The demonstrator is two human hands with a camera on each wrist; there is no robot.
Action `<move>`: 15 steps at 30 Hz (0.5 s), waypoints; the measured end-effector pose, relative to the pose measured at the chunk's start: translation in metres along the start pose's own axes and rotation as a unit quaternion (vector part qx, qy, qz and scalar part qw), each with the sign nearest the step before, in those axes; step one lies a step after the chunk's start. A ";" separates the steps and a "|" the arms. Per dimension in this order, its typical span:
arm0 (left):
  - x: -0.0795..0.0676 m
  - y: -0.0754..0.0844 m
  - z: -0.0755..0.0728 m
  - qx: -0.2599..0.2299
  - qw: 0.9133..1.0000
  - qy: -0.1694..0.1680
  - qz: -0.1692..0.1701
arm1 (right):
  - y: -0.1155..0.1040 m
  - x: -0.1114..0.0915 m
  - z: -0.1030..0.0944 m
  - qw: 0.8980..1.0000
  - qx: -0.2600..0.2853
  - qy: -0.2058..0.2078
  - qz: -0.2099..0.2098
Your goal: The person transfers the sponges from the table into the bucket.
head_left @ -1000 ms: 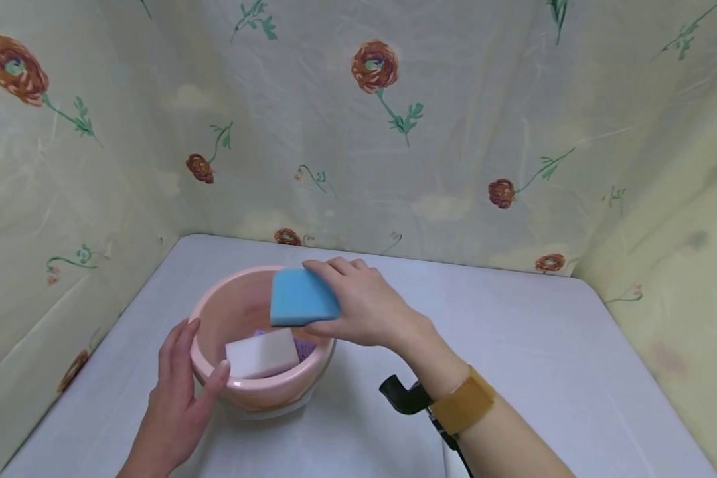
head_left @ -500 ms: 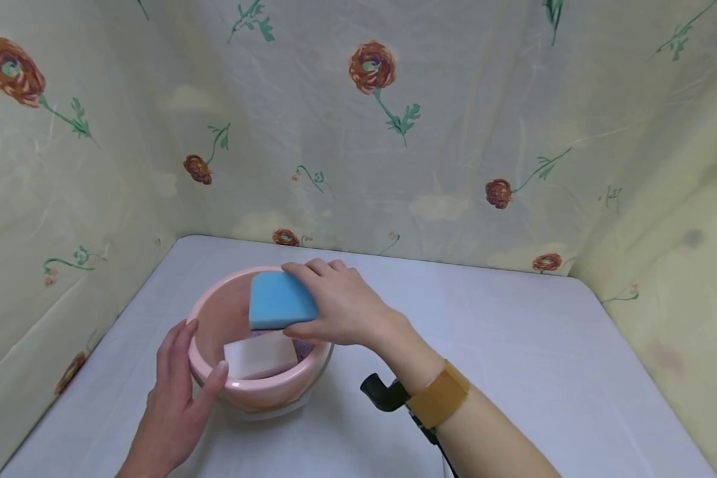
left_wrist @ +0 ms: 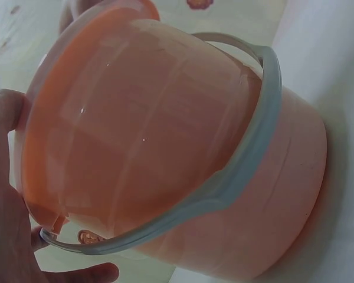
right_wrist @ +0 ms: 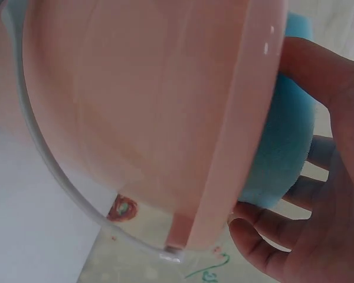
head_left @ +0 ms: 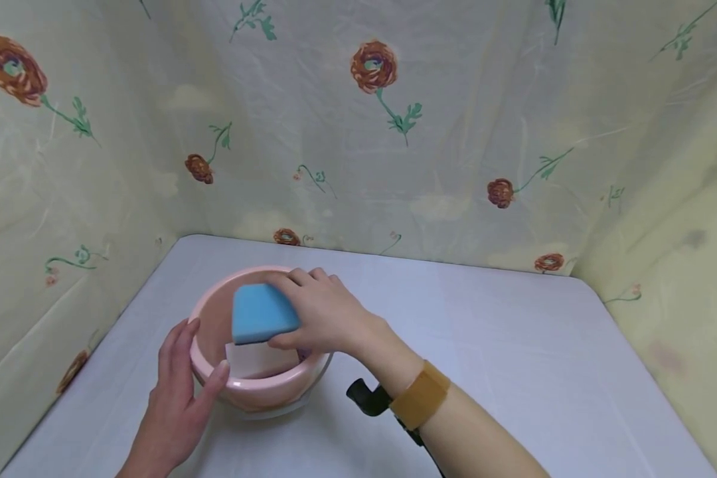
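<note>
A pink bucket (head_left: 206, 302) stands on the white table, toward the left. My right hand (head_left: 325, 315) pinches a blue sponge (head_left: 263, 315) between thumb and fingers, tilted inside the bucket's mouth. Just below it, a white block (head_left: 257, 362) lies in the bucket, partly covered by the sponge. A bit of something purple (head_left: 304, 355) shows beside the block. My left hand (head_left: 176, 392) rests against the bucket's left rim with fingers spread, thumb tip at the front edge. In the right wrist view, the blue sponge (right_wrist: 283, 135) shows behind the rim.
A grey carrying handle (left_wrist: 253, 141) hangs down the bucket's outer side. Flower-printed cloth (head_left: 442, 133) encloses the back and sides of the table (head_left: 484, 365). A strap with a black camera mount (head_left: 370, 398) is on my right wrist.
My right hand has moved left and down with the blue sponge, from above the right rim into the bucket's mouth, over the white block. The left hand has stayed at the rim.
</note>
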State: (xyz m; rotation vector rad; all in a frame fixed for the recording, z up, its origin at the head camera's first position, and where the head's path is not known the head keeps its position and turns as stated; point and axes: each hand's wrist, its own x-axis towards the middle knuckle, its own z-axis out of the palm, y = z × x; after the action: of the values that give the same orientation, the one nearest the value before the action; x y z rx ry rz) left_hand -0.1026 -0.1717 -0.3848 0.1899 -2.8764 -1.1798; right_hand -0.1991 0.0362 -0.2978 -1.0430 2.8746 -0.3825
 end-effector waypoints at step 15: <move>0.001 0.000 -0.001 -0.007 1.000 -0.009 -0.003 | -0.008 0.007 0.012 1.000 -0.009 -0.013 -0.010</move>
State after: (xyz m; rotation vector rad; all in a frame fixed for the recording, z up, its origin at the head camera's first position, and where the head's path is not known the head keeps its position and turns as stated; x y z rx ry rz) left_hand -0.1030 -0.1729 -0.3842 0.1899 -2.8836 -1.2085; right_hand -0.1979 0.0235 -0.3067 -1.0714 2.8519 -0.3423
